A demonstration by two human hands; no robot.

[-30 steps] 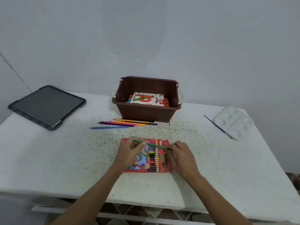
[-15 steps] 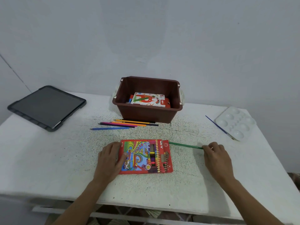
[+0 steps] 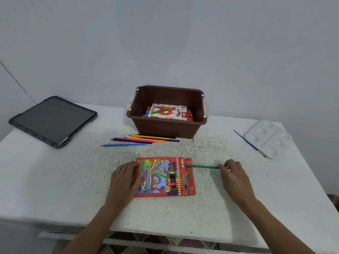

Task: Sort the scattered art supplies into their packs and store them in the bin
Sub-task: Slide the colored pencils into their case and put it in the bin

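Observation:
A red colour pencil pack [image 3: 163, 177] lies flat in front of me on the white table [image 3: 55, 180]. My left hand [image 3: 124, 182] rests on the pack's left end, thumb on its face. My right hand [image 3: 233, 176] pinches the back end of a green pencil [image 3: 201, 166], whose tip sits at the pack's open right end. Several loose pencils [image 3: 141, 140], blue, pink, orange and black, lie in front of the brown bin [image 3: 165, 125]. Inside the bin lies an oil pastel box [image 3: 167, 111].
A tablet in a dark case [image 3: 53, 120] leans at the back left. A white paint palette [image 3: 268, 139] and a blue-handled paintbrush [image 3: 250, 143] sit at the far right near the table edge. The wall stands close behind the bin.
My right hand pulled the green pencil out to the right, then pushed its tip into the pack's right end. My left hand slid from the pencil to the pack's left end.

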